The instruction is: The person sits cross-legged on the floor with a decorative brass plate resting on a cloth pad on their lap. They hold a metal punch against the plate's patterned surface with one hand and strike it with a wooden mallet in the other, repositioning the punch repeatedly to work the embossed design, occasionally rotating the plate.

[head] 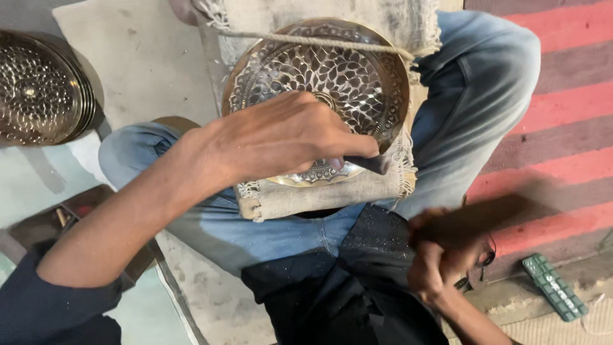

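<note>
Left hand pinches punch on patterned bowl; right hand grips blurred hammer.

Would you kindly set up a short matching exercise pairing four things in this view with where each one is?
Things:
1. engraved metal plate
2. stack of metal plates
3. green keypad device
4. left hand

Places:
A. floor at lower right
B. upper left edge
C. on frayed cloth across the lap
D. over the plate, gripping a dark punch

Pairs: 1-C, 2-B, 3-A, 4-D
</note>
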The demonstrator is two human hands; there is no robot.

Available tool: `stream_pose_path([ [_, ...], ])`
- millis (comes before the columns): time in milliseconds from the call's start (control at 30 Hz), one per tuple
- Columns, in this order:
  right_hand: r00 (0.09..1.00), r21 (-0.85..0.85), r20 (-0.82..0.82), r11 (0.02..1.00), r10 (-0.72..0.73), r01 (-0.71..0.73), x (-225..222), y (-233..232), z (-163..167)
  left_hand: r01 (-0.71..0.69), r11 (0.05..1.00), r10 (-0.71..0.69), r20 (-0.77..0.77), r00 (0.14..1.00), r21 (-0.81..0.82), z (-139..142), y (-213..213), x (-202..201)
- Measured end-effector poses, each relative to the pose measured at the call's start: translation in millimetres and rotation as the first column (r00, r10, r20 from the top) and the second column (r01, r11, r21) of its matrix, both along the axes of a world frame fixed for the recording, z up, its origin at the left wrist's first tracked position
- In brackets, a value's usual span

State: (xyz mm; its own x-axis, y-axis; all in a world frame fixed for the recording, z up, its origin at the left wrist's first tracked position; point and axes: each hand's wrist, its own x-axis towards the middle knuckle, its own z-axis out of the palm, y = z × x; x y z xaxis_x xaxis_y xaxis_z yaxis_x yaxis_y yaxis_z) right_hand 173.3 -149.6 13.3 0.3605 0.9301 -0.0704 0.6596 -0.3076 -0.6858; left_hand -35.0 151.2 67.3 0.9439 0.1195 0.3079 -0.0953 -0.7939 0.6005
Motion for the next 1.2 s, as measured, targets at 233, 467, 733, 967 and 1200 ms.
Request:
stream_pose_path([
  [233, 0.837, 0.292, -0.547, 0.934, -0.015, 0.208, -10, 4, -6, 0.044, 0.993, -0.048, -0.034, 0.998, -0.109, 6, 2, -1],
  [467, 0.742, 0.278, -0.67, 0.917, -0.028, 0.285, -1, 5, -5, -0.027, 0.994, 0.021, -0.055, 0.998, -0.108, 7, 3, -1],
  [733, 0.837, 0.298, -0.547, 0.936, 0.005, 0.189, 0, 14, -2, -0.026, 1.0, 0.023, -0.155, 0.988, -0.014, 2, 1, 0],
  [967, 0.865, 0.455, -0.49, 0.878, 0.109, 0.148, 3, 15, -13, -0.034, 0.999, 0.033, -0.063, 0.997, -0.019, 2, 0, 0],
  [1200, 0.996, 0.173, 0.041, 0.981, 0.083, -0.089, 2, 11, 3, -0.045, 0.999, 0.046, -0.031, 0.998, 0.017, 4, 1, -4],
])
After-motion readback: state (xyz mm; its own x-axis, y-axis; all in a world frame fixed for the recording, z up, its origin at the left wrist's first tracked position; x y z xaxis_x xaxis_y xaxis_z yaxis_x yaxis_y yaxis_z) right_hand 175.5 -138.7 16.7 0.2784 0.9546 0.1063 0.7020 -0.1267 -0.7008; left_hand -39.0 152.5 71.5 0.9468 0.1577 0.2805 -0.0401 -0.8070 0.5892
